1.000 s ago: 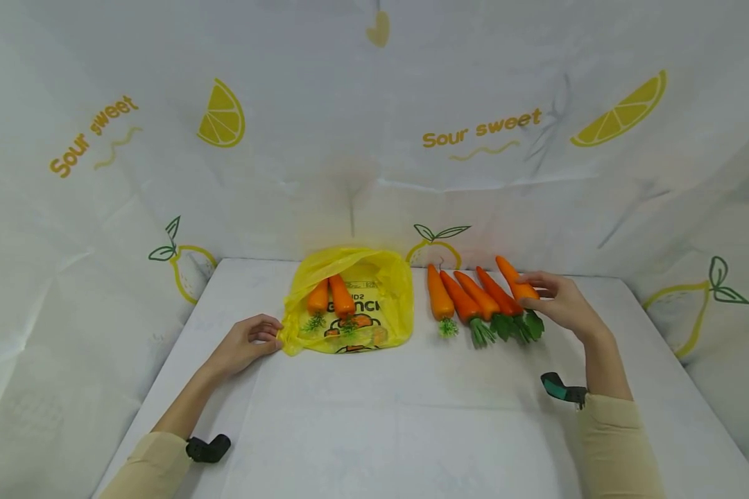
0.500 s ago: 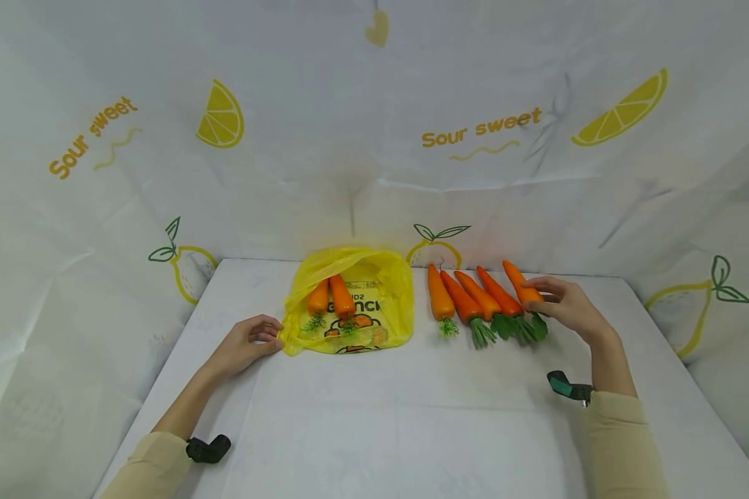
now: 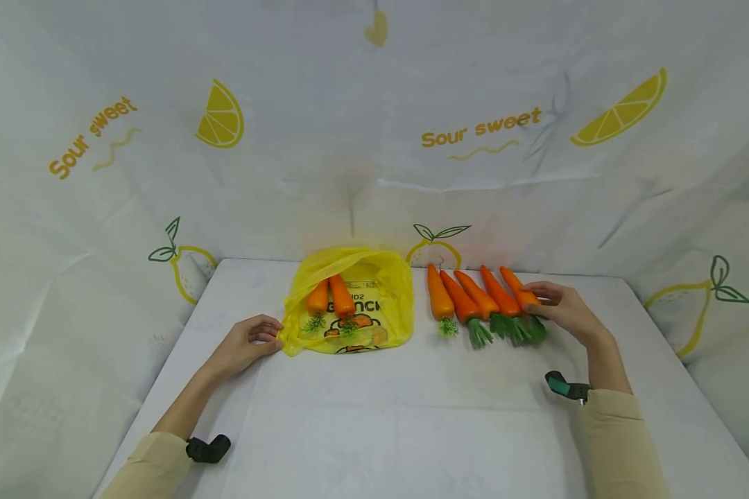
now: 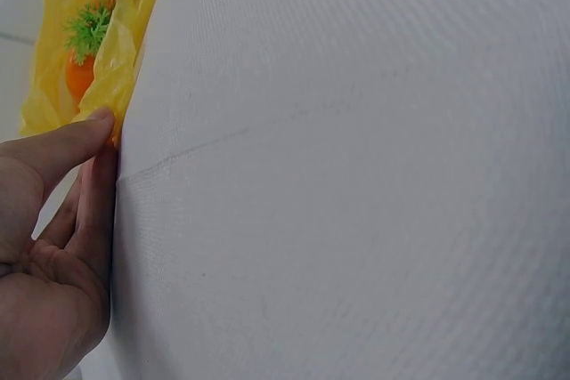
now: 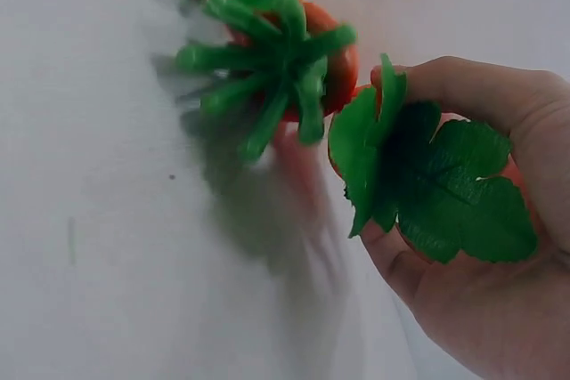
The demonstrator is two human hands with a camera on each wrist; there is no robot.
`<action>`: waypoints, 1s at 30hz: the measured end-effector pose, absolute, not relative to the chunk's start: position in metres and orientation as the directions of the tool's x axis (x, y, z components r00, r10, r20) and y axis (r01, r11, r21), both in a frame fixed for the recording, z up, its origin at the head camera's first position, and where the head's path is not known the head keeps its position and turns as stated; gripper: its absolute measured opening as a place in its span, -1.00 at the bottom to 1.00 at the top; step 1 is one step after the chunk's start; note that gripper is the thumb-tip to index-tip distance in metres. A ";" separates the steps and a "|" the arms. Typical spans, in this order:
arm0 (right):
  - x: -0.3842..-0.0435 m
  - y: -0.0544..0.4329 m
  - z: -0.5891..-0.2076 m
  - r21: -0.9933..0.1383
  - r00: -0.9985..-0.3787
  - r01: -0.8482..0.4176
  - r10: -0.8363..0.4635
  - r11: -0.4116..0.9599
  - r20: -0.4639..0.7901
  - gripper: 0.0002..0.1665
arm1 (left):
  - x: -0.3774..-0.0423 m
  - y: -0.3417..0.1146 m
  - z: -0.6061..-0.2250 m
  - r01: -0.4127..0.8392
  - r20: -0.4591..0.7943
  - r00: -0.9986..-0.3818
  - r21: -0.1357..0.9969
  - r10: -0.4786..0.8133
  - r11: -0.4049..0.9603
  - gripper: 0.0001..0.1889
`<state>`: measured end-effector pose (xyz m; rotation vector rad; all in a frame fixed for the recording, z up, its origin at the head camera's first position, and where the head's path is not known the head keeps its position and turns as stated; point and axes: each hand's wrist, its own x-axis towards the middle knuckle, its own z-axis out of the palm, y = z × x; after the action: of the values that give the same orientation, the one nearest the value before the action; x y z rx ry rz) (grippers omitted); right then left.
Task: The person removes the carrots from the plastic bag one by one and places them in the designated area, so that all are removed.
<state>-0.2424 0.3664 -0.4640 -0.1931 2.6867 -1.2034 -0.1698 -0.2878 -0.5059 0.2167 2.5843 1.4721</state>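
My left hand [image 3: 243, 343] pinches the near-left corner of a yellow plastic bag [image 3: 396, 305] between thumb and fingers; the left wrist view shows the thumb [image 4: 85, 135] on the film. Two carrots [image 3: 341, 298] with feathery green tops lie inside the bag's mouth. At the right end of a row of carrots, my right hand [image 3: 564, 308] grips the last carrot [image 3: 513, 285] near its thick end. Its broad green leaves [image 5: 463, 189] show in the right wrist view, with thumb and fingers around it. Beside it lies another carrot [image 3: 499, 291], tip pointing to the back.
Further left in the row lie more carrots, one with a feathery top [image 3: 440, 294], one with cut green stems [image 3: 462, 298] and one between [image 3: 477, 294]. A white cloth covers the table [image 3: 374, 416]; a lemon-printed backdrop [image 3: 349, 138] rises behind it.
The right hand and its carrot have moved down towards the table, first slightly right, then back left against the row. The neighbouring carrot has shifted slightly. The left hand and bag have not moved.
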 end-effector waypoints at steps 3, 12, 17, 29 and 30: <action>-0.243 0.364 -0.469 -0.750 -0.970 -0.024 -0.196 0.661 -0.141 -0.31 | -0.170 -0.288 -0.506 0.049 -0.064 -0.977 0.861 0.204 0.506 -0.61; -0.247 0.351 -0.473 -0.765 -0.964 -0.002 -0.206 0.644 -0.170 -0.26 | -0.170 -0.287 -0.506 0.060 -0.052 -0.976 0.867 0.209 0.495 -0.63; -0.250 0.346 -0.474 -0.758 -0.963 -0.015 -0.214 0.652 -0.165 -0.30 | -0.170 -0.287 -0.506 0.060 -0.052 -0.976 0.868 0.211 0.492 -0.63; -0.250 0.344 -0.478 -0.773 -0.966 -0.028 -0.216 0.634 -0.141 -0.32 | -0.170 -0.287 -0.505 0.051 -0.064 -0.977 0.855 0.203 0.517 -0.63; -0.249 0.344 -0.479 -0.774 -0.967 -0.029 -0.215 0.632 -0.139 -0.32 | -0.170 -0.287 -0.505 0.050 -0.066 -0.977 0.856 0.203 0.514 -0.63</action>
<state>-0.2490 0.3443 -0.4785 -0.2004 2.6360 -1.2440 -0.1703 -0.2870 -0.5053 0.2184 2.5935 1.4589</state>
